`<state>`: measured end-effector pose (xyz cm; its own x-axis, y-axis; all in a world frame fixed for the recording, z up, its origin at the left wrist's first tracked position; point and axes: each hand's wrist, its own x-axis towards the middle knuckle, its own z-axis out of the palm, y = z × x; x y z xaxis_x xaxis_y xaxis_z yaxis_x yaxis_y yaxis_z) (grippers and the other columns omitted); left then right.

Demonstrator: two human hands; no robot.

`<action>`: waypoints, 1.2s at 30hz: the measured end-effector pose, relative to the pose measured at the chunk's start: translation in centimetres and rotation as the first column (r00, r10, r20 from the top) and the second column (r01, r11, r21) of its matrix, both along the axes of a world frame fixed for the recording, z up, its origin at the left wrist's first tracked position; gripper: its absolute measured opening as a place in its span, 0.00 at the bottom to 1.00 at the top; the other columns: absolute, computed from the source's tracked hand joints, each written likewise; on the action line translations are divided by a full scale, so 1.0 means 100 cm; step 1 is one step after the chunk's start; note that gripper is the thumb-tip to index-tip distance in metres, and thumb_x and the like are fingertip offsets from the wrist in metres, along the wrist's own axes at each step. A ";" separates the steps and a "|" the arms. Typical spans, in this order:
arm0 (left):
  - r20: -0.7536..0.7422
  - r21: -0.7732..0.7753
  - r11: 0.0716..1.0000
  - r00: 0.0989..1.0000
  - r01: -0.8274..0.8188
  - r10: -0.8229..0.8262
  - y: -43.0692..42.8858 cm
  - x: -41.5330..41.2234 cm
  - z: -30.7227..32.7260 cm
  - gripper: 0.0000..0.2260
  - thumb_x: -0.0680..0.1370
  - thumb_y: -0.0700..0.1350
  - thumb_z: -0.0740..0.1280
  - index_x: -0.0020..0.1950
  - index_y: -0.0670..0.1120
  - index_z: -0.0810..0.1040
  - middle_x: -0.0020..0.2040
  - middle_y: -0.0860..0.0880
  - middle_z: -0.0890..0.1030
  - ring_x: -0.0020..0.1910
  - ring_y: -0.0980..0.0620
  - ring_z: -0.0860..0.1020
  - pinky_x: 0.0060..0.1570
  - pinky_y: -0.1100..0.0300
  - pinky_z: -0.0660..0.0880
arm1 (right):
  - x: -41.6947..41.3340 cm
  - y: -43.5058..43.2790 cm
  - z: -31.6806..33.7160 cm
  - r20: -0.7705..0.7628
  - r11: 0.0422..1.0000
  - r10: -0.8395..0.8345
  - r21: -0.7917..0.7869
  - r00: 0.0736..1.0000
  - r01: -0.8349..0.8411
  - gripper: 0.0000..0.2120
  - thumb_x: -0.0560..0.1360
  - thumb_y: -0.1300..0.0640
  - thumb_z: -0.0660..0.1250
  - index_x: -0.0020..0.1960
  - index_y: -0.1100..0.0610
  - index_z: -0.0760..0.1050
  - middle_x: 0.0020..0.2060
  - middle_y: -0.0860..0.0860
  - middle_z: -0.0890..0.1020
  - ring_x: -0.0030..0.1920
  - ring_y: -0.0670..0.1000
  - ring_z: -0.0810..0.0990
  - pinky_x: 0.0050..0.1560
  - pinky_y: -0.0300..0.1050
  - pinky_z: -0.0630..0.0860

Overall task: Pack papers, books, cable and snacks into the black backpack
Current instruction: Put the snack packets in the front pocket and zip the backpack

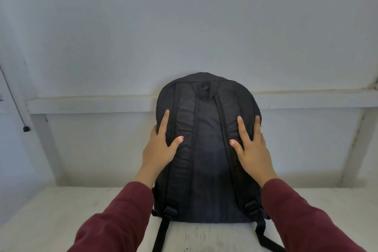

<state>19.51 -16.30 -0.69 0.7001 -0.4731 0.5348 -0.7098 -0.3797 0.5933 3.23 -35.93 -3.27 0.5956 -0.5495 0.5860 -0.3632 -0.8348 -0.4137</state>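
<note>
Backpack point(206, 149) stands upright on the white table point(61, 210), strap side facing the camera, top leaning toward or against the wall point(184, 16) — can't tell if it touches. Left hand point(158, 149) is flat on the bag's left edge, fingers spread, outer ones wrapping round the side; the thumb lies on the left strap point(184, 120). Right hand point(252, 149) mirrors it on the right edge, thumb on the right strap point(227, 108). Neither is clamped on anything — open palms just pressing and steadying. Likely held from both sides so the soft bag stays up, or to turn it, since the zip side faces away. No papers, books, cable or snacks in view. Can't tell whether the bag is packed or empty; it looks fairly flat.
</note>
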 end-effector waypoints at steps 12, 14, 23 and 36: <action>-0.626 -0.199 0.980 0.772 -0.029 -0.104 0.043 -0.050 -0.097 0.42 0.70 0.63 0.63 0.74 0.57 0.39 0.74 0.43 0.61 0.69 0.43 0.66 0.67 0.48 0.64 | -0.043 0.028 -0.066 0.123 0.904 0.141 0.389 0.982 -0.179 0.36 0.72 0.36 0.55 0.68 0.28 0.33 0.76 0.55 0.49 0.74 0.58 0.56 0.71 0.56 0.58; -0.652 -0.162 0.985 0.755 -0.057 -0.064 0.046 -0.057 -0.110 0.38 0.74 0.60 0.62 0.75 0.54 0.42 0.72 0.44 0.64 0.68 0.42 0.68 0.66 0.48 0.65 | -0.050 0.033 -0.078 0.081 0.919 0.126 0.367 0.989 -0.147 0.37 0.72 0.36 0.56 0.68 0.30 0.31 0.73 0.56 0.58 0.69 0.59 0.66 0.67 0.55 0.66; -0.651 -0.049 0.992 0.757 -0.113 0.054 0.046 -0.060 -0.105 0.31 0.76 0.59 0.62 0.72 0.45 0.58 0.66 0.45 0.71 0.62 0.42 0.73 0.59 0.50 0.72 | -0.054 0.032 -0.084 0.117 0.914 0.151 0.363 0.982 -0.184 0.37 0.77 0.48 0.61 0.71 0.37 0.36 0.66 0.55 0.71 0.62 0.54 0.73 0.63 0.49 0.69; -0.561 0.067 0.991 0.817 -0.114 0.132 0.046 -0.062 -0.108 0.32 0.77 0.60 0.58 0.75 0.46 0.52 0.69 0.45 0.70 0.64 0.42 0.72 0.60 0.50 0.70 | -0.047 0.047 -0.094 0.065 0.973 0.011 0.230 0.998 -0.026 0.37 0.77 0.48 0.62 0.72 0.37 0.37 0.56 0.59 0.73 0.55 0.56 0.72 0.61 0.51 0.71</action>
